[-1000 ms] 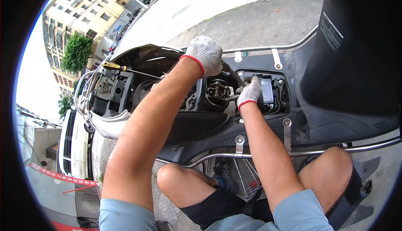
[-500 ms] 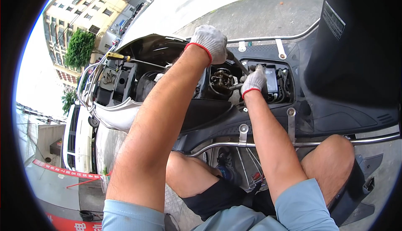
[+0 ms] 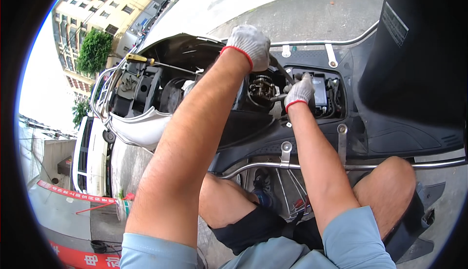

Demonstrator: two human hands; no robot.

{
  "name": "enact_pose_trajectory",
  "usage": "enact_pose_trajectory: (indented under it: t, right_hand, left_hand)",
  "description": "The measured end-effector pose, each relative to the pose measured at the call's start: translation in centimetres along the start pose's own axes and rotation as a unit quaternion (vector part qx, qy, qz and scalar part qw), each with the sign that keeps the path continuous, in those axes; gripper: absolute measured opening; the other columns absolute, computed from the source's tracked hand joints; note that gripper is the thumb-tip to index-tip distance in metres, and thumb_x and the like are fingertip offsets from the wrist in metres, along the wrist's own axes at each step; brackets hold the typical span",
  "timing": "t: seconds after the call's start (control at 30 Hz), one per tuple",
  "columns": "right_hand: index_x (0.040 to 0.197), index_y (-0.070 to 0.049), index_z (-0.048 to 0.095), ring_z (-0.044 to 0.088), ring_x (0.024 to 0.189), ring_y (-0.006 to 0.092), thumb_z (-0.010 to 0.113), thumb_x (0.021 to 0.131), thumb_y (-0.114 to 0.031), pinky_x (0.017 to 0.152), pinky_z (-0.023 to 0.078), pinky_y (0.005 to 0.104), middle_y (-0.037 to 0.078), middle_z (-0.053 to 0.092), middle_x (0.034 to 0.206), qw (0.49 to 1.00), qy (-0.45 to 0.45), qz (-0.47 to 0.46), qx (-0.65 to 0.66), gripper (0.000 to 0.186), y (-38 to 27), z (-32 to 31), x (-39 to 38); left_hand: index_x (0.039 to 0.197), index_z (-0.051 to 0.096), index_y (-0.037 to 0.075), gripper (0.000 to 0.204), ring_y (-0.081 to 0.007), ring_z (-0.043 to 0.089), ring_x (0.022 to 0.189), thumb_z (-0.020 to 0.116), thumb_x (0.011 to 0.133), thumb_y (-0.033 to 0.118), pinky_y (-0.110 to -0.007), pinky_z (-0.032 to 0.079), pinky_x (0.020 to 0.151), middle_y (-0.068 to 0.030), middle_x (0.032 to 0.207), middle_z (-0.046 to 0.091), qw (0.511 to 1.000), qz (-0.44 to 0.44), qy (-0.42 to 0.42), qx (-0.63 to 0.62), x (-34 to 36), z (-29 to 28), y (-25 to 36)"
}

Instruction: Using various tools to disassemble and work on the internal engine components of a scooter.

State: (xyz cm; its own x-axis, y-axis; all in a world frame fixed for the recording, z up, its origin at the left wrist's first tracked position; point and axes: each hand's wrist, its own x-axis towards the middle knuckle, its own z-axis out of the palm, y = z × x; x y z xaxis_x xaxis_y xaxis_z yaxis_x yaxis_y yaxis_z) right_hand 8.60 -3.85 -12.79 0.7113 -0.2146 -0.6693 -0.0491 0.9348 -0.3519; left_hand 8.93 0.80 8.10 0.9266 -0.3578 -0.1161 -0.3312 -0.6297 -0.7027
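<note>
A dark tool handle (image 3: pixel 280 71) is gripped in the gloved left hand (image 3: pixel 249 46), fingers wrapped round it. Just below that grip, the gloved right hand (image 3: pixel 299 91) is pinched round a thin metal shaft (image 3: pixel 278 97), whose tip is aimed at a round metal part (image 3: pixel 261 89) in the opened scooter body (image 3: pixel 312 137). Should the shaft be levered off-line, a slip into the wiring (image 3: pixel 332 93) just right of the grip is likely. A screwdriver (image 3: pixel 146 61) lies far left, loosely perched, and could be knocked off.

1 head fisheye view, looking down close over opened scooter body (image 3: pixel 273 137), rim probably distorted
</note>
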Motion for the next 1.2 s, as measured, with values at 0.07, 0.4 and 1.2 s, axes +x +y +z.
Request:
enact_pose_trajectory:
  t: [0.07,0.4,1.2]
  right_hand:
    - [0.081,-0.002,0.059,0.044,0.041,0.0182,0.053,0.091,-0.028,0.036,0.035,0.0324,0.009,0.052,0.063,1.0,0.015,-0.003,-0.024,0.028,-0.2,0.2,-0.1]
    - [0.09,-0.011,0.061,0.054,0.063,0.0205,0.059,0.093,-0.043,0.054,0.045,0.0393,0.007,0.058,0.083,0.993,-0.112,0.037,-0.014,0.033,2.2,-3.8,1.6]
    - [0.09,-0.006,0.058,0.044,0.048,0.0179,0.055,0.096,-0.037,0.041,0.038,0.0323,0.004,0.047,0.072,0.997,-0.075,0.004,-0.006,0.032,1.7,-1.5,3.0]
  left_hand:
    - [0.09,0.078,0.012,0.028,-0.0342,0.071,0.09,0.065,0.08,0.035,-0.043,0.057,0.079,-0.0172,0.09,0.073,1.0,-0.006,-0.024,-0.012,0.2,-0.2,0.0]
    - [0.085,0.077,0.01,0.026,-0.0339,0.071,0.085,0.07,0.077,0.034,-0.046,0.057,0.073,-0.0181,0.09,0.072,0.99,-0.015,-0.065,-0.122,-6.2,0.3,2.0]
    - [0.09,0.079,0.012,0.022,-0.0316,0.073,0.086,0.065,0.08,0.026,-0.044,0.056,0.071,-0.0133,0.088,0.075,0.991,-0.092,-0.043,-0.083,-6.2,-2.5,1.1]
